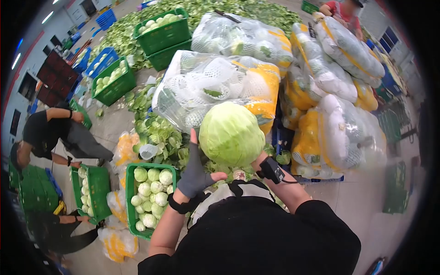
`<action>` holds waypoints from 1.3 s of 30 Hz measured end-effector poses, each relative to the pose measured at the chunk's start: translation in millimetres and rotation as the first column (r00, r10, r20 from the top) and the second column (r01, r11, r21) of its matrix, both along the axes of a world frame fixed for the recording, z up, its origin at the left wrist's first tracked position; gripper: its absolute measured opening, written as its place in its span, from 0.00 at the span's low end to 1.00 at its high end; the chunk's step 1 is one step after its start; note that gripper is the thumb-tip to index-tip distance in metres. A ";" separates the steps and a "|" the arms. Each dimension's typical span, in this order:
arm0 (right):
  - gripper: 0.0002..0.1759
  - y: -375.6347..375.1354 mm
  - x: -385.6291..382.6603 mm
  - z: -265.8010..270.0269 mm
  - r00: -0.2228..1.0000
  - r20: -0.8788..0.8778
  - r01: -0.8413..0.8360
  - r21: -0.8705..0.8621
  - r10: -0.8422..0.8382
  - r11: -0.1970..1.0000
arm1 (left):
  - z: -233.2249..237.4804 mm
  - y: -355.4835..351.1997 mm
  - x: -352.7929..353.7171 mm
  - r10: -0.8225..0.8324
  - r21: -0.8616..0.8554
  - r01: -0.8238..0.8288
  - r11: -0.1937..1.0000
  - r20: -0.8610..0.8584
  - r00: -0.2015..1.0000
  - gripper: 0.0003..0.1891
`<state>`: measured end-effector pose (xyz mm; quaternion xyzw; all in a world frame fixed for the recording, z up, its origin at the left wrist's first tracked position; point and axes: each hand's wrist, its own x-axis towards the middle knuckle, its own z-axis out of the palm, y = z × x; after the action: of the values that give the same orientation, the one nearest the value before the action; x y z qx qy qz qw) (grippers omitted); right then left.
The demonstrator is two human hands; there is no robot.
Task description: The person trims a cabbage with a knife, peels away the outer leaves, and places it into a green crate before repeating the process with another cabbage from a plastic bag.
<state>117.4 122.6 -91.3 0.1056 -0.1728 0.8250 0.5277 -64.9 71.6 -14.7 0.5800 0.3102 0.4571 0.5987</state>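
Note:
A large pale green cabbage (231, 134) is held up in front of my chest. My right hand (260, 161) supports it from below and behind on the right; its fingers are hidden by the cabbage. At the cabbage's left side is my left hand (195, 172) in a grey fingerless glove, with thumb and fingers spread apart and no clear grip. Just beyond the cabbage lies a clear plastic bag (201, 87) of cabbages in white foam nets. Left of my forearm stands a green crate (129, 197) of trimmed cabbages.
More filled bags (339, 133) are stacked on the right. Loose leaves (160, 135) cover the floor ahead. Green crates (162, 36) stand at the back. Two people (50, 128) handle a crate (103, 188) on the left; another person (346, 13) is at the far right.

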 end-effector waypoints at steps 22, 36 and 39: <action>0.26 -176.4 114.0 -1.2 0.858 0.005 0.511 -0.101 -0.514 0.853 | -1.7 -22.1 142.4 -0.461 0.214 0.519 0.828 -0.268 0.846 0.64; 0.37 -231.7 353.7 0.1 0.702 0.326 0.711 -0.369 -0.633 0.598 | -32.9 -74.9 390.3 -0.440 0.022 0.444 0.896 -0.099 0.893 0.51; 0.38 -252.8 374.1 -2.8 0.729 0.316 0.683 -0.394 -0.607 0.615 | -18.0 -67.7 390.9 -0.475 0.022 0.502 0.865 -0.287 0.832 0.40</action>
<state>491.5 -130.2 -94.1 -0.1622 -0.0263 0.6000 0.7829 326.0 3.9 -32.7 0.7251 0.2083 0.2194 0.6186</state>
